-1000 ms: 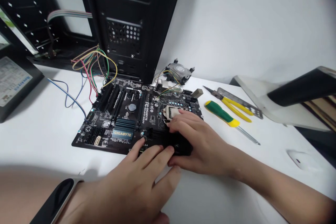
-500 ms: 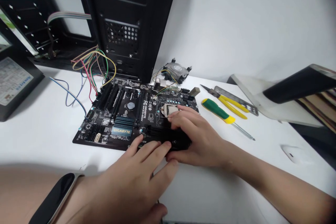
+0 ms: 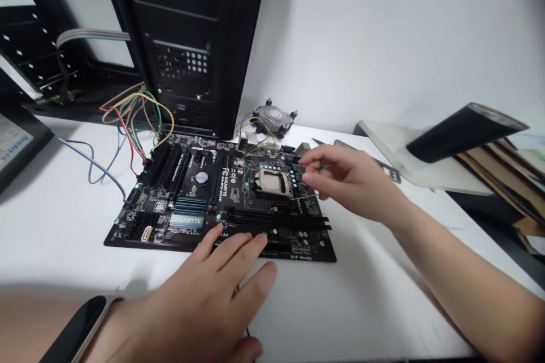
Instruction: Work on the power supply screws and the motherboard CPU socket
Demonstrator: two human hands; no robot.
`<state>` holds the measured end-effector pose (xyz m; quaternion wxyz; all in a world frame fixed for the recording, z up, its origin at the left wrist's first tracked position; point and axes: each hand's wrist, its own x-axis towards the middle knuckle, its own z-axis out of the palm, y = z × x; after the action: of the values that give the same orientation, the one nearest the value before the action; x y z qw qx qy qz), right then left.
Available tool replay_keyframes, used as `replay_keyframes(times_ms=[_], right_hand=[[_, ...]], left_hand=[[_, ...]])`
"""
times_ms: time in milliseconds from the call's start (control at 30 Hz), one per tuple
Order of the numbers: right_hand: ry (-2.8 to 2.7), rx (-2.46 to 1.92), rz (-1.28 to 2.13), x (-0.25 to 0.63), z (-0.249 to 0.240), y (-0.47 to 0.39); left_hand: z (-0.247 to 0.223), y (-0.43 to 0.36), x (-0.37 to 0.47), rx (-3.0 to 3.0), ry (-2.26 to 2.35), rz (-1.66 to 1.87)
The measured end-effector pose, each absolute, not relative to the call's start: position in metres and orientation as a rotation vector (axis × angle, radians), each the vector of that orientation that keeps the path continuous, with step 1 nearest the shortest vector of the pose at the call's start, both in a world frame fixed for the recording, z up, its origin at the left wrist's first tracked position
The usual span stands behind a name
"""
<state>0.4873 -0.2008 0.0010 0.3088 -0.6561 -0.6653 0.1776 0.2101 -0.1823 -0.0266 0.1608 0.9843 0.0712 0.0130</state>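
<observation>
A black Gigabyte motherboard point(image 3: 191, 204) lies flat on the white table. Its CPU socket point(image 3: 272, 181) with a metal cover sits right of centre. My left hand point(image 3: 208, 300) rests palm down at the board's front edge, fingers spread, fingertips touching the memory slots. A black band point(image 3: 76, 332) is on that wrist. My right hand point(image 3: 349, 181) hovers just right of the socket, fingers curled with thumb and forefinger close together. A thin metal socket lever point(image 3: 306, 196) runs under the fingertips. Whether the fingers grip it is unclear.
An open black PC case point(image 3: 187, 39) stands behind the board, with coloured wires point(image 3: 131, 113) trailing to the board's left side. A cooler fan point(image 3: 272, 116) lies behind the board. A black curved stand point(image 3: 460, 130) and a metal plate point(image 3: 389, 170) lie to the right.
My right hand has lifted off the board's front right part and moved up beside the socket, uncovering the memory slots. My left hand has stayed at the front edge.
</observation>
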Motion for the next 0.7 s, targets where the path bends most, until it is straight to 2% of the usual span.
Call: replay_keyframes(times_ms=[167, 367, 700], right_hand=[[-1.971, -1.956, 0.451, 0.491, 0.005, -0.202], [-1.903, -2.066, 0.258, 0.480, -0.001, -0.201], [-1.817, -1.944, 0.177, 0.496, 0.002, -0.201]], left_hand=[[-0.030, -0.181, 0.208, 2.845, 0.191, 0.053], [-0.033, -0.185, 0.209, 2.877, 0.247, 0.126], [-0.032, -0.187, 0.209, 2.908, 0.260, 0.149]])
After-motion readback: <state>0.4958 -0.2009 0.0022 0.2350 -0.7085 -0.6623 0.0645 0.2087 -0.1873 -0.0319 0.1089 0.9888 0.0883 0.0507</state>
